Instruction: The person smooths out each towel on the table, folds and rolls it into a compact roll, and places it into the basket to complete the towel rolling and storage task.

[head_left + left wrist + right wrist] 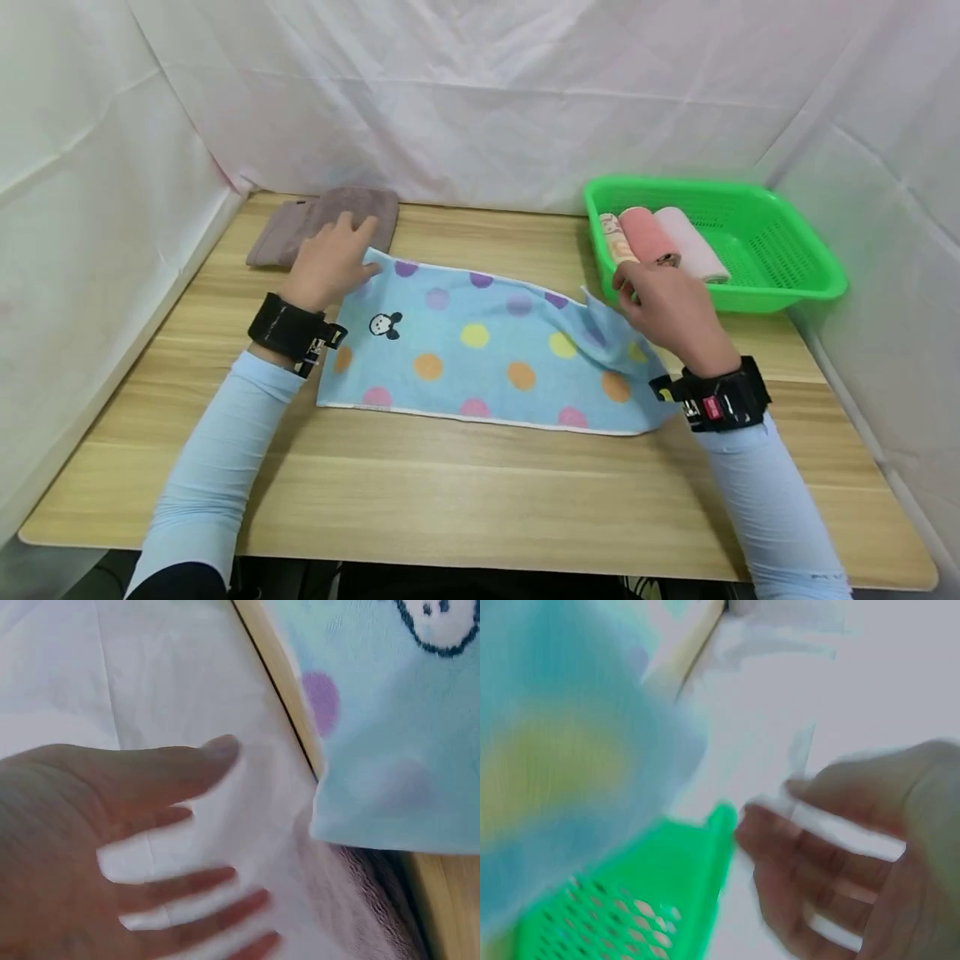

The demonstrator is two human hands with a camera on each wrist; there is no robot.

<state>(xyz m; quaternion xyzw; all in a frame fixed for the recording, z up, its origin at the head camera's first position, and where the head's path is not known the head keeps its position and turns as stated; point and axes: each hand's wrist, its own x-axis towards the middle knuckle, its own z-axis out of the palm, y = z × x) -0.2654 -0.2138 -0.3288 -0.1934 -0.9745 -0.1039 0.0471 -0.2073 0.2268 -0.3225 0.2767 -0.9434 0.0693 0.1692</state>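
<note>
A light blue towel (480, 350) with coloured dots and a small cartoon face lies spread across the table. Its far right corner is bunched and raised in a fold. Over its far left corner hovers my left hand (330, 262), fingers spread apart; in the left wrist view this hand (150, 840) holds nothing. My right hand (671, 312) is above the towel's right end, beside the basket's front. Its fingers are loosely bent, and in the right wrist view the towel (562, 757) appears apart from the fingers (780, 840).
A green plastic basket (795, 250) stands at the back right, with a pink rolled towel (648, 237), a pale rolled towel (690, 244) and a patterned roll (617, 237) inside. Folded grey-brown cloth (360, 208) lies at the back left. White sheets (480, 100) surround the wooden table (465, 492).
</note>
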